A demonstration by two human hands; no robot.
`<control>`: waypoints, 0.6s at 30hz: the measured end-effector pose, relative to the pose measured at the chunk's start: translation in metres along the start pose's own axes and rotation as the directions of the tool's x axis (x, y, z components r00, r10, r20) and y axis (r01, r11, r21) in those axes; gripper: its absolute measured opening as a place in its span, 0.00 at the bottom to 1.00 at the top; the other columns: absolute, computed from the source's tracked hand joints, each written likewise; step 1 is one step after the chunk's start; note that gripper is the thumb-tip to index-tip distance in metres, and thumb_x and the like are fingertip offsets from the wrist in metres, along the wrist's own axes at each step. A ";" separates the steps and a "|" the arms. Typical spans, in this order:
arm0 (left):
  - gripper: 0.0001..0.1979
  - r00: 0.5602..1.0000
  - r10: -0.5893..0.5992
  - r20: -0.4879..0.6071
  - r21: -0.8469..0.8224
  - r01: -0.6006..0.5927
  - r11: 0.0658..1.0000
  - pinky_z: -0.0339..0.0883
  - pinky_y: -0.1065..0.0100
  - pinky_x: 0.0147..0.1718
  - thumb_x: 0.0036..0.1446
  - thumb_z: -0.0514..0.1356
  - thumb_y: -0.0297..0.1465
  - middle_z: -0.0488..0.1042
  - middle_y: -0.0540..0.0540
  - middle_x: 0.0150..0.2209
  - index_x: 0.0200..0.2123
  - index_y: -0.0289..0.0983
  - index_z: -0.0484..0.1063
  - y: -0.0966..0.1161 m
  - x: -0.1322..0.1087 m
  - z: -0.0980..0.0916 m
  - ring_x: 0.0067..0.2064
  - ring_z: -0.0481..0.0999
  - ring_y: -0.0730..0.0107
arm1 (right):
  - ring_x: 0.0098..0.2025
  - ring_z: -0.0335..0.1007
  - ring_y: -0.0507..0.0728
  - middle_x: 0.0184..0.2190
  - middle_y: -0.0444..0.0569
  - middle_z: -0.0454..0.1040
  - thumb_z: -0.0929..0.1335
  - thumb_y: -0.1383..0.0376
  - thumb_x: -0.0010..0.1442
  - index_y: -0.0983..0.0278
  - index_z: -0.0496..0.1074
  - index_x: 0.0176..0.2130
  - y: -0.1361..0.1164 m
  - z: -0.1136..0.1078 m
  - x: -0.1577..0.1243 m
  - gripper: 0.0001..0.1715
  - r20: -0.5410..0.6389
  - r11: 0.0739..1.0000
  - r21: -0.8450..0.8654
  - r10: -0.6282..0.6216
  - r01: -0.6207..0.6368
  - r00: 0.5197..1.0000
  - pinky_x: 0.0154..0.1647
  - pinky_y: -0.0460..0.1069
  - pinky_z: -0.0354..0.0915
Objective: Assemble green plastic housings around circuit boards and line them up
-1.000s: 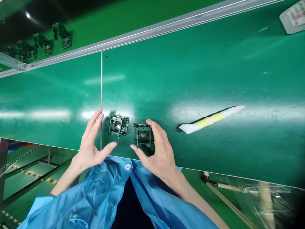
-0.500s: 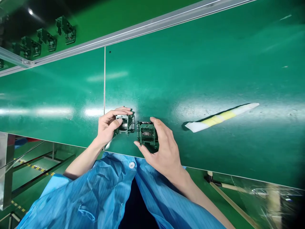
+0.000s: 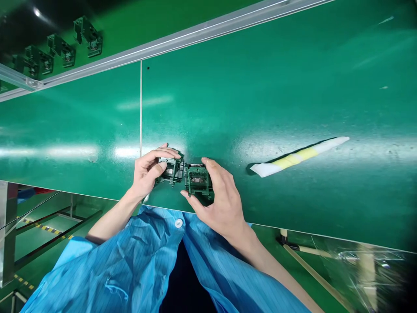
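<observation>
Both my hands are low over the green tabletop [image 3: 202, 108], close to its front edge. My left hand [image 3: 147, 171] grips a small dark green open-frame assembly [image 3: 176, 171], thumb on its near face and fingers over its top. Close to its right side is a second, similar green frame assembly [image 3: 198, 179], with a small pale part inside. My right hand [image 3: 224, 195] curls around that one from the right, index finger at its upper edge and thumb at its lower left. The two assemblies almost meet; I cannot tell whether they touch.
A white stick wrapped with yellow tape [image 3: 298, 157] lies to the right. Behind a metal rail [image 3: 163, 48], several similar assemblies [image 3: 87, 37] stand in a row at the upper left. A thin seam [image 3: 141, 108] crosses the tabletop.
The gap between the two assemblies has narrowed slightly, and the left one has tilted a little. Both hands keep nearly the same grip. The whole view has shifted slightly.
</observation>
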State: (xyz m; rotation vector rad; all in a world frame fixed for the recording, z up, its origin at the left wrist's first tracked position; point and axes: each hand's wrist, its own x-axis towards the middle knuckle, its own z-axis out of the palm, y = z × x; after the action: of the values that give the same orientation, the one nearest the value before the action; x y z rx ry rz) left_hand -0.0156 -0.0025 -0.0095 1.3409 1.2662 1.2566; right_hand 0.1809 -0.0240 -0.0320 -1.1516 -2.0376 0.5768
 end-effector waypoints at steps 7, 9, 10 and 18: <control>0.07 0.999 -0.029 -0.014 -0.018 0.029 0.999 0.59 0.45 0.64 0.56 0.68 0.37 0.83 0.47 0.37 0.35 0.40 0.77 0.001 0.001 0.002 0.46 0.82 0.60 | 0.58 0.69 0.70 0.58 0.63 0.70 0.71 0.60 0.61 0.62 0.42 0.71 -0.001 0.001 0.000 0.52 -0.015 1.000 0.013 0.009 -0.009 1.000 0.53 0.66 0.71; 0.07 0.999 -0.033 -0.017 -0.043 0.032 0.999 0.58 0.45 0.64 0.55 0.68 0.36 0.83 0.48 0.37 0.35 0.40 0.78 0.001 0.001 0.002 0.44 0.82 0.61 | 0.58 0.69 0.70 0.58 0.64 0.70 0.72 0.59 0.60 0.62 0.43 0.71 0.000 0.001 0.000 0.52 -0.020 1.000 0.018 0.001 -0.001 1.000 0.53 0.66 0.72; 0.07 0.999 -0.032 -0.020 -0.052 0.031 0.998 0.59 0.45 0.64 0.54 0.69 0.36 0.83 0.48 0.37 0.34 0.41 0.78 0.001 0.001 0.001 0.43 0.82 0.62 | 0.58 0.69 0.70 0.58 0.64 0.70 0.72 0.59 0.60 0.63 0.43 0.71 0.000 0.001 0.000 0.52 -0.025 1.000 0.021 -0.006 0.006 1.000 0.52 0.66 0.72; 0.05 0.999 0.011 -0.033 -0.068 -0.014 0.998 0.59 0.45 0.64 0.52 0.69 0.34 0.83 0.51 0.34 0.32 0.42 0.78 -0.002 0.000 0.002 0.39 0.81 0.66 | 0.58 0.70 0.69 0.57 0.65 0.70 0.72 0.61 0.60 0.64 0.46 0.71 -0.001 0.001 0.002 0.51 -0.052 0.999 0.036 -0.025 0.026 0.998 0.52 0.66 0.72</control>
State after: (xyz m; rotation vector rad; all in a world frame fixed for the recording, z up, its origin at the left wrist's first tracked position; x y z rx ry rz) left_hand -0.0141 -0.0024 -0.0116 1.2860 1.2281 1.3241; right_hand 0.1788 -0.0226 -0.0317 -1.1066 -1.9877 0.5640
